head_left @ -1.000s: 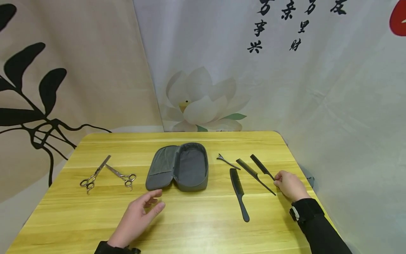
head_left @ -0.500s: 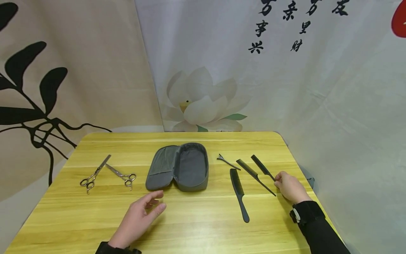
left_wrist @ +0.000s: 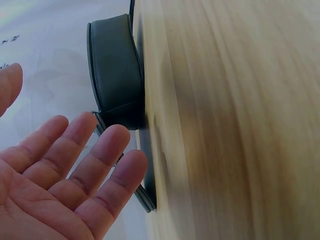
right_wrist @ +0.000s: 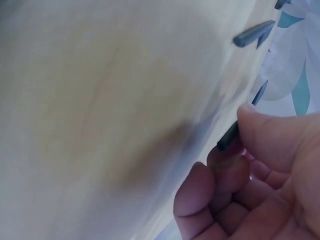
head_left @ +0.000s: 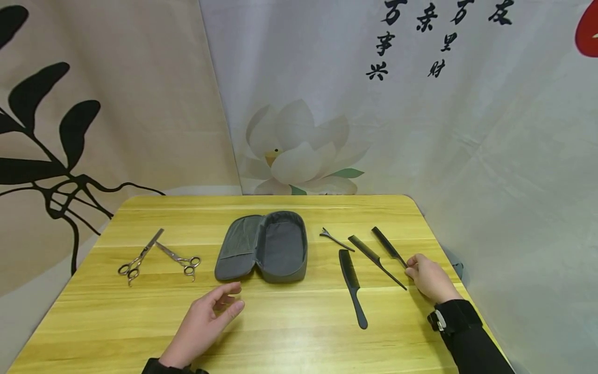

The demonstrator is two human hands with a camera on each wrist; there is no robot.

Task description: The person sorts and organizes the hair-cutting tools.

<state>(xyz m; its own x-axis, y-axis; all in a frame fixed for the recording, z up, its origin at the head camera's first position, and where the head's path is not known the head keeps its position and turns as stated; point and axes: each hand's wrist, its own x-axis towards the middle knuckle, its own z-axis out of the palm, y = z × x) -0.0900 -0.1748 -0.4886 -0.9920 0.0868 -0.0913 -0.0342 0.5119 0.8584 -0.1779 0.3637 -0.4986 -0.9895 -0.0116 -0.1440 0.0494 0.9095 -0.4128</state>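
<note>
At the right of the table, my right hand [head_left: 432, 278] pinches the handle end of a slim black comb [head_left: 388, 244] between thumb and fingers. In the right wrist view the dark handle [right_wrist: 229, 136] shows between thumb and fingertip, close over the wood. To its left lie a tail comb [head_left: 369, 252], a wide black comb [head_left: 350, 283] and a grey hair clip [head_left: 334, 238]. My left hand [head_left: 201, 319] hovers with relaxed, parted fingers just in front of an unzipped grey case [head_left: 303, 259], holding nothing. The case's lid is folded out to the left.
Two pairs of hairdressing scissors, one thinning-type [head_left: 141, 257] and one slender [head_left: 175, 256], lie on the left of the wooden table [head_left: 280, 343]. A printed cloth backdrop [head_left: 420, 130] hangs behind the far table edge.
My right hand and the slim comb have shifted slightly to the right. The left hand stays nearly still, and the case, scissors and other combs lie as before.
</note>
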